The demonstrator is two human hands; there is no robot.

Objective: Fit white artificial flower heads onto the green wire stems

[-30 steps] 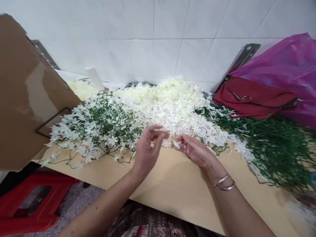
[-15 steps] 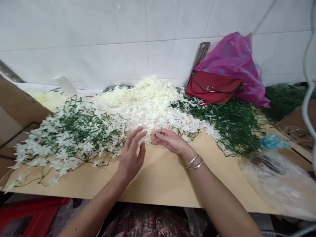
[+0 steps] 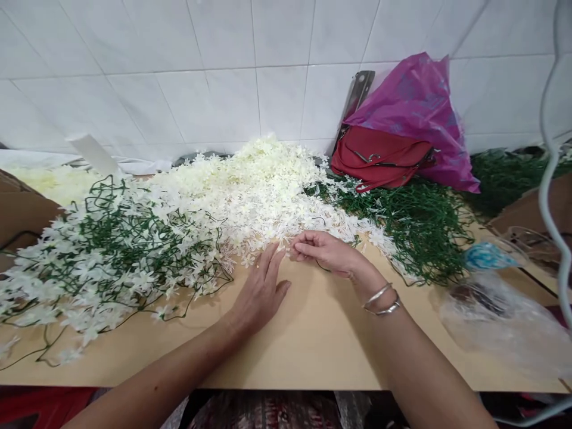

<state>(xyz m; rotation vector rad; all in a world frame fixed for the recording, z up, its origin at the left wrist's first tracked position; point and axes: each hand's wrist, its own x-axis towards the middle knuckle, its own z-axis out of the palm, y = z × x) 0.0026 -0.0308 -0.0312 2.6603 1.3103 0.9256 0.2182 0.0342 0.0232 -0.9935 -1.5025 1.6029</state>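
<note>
My left hand [image 3: 261,291] lies flat on the tan table [image 3: 313,339], fingers stretched out, their tips at the edge of a big heap of loose white artificial flowers [image 3: 263,190]. Curled and pinched at the heap's front edge, my right hand [image 3: 328,253] has its fingertips pressed together on something small that I cannot make out; a thin green stem runs under it. Silver bangles sit on that wrist. To the left lies a tangle of green vines with white flowers on them [image 3: 111,250].
Bare green vines [image 3: 415,223] are piled at the right, below a red bag [image 3: 379,161] and a magenta plastic bag [image 3: 415,113] against the tiled wall. A clear plastic bag [image 3: 500,322] lies at the right front. Cardboard [image 3: 22,214] stands at the left edge.
My left hand has dropped from a raised pinch to lying flat on the table. The view has swung to the right, away from the cardboard box. My right hand has stayed at the heap's edge.
</note>
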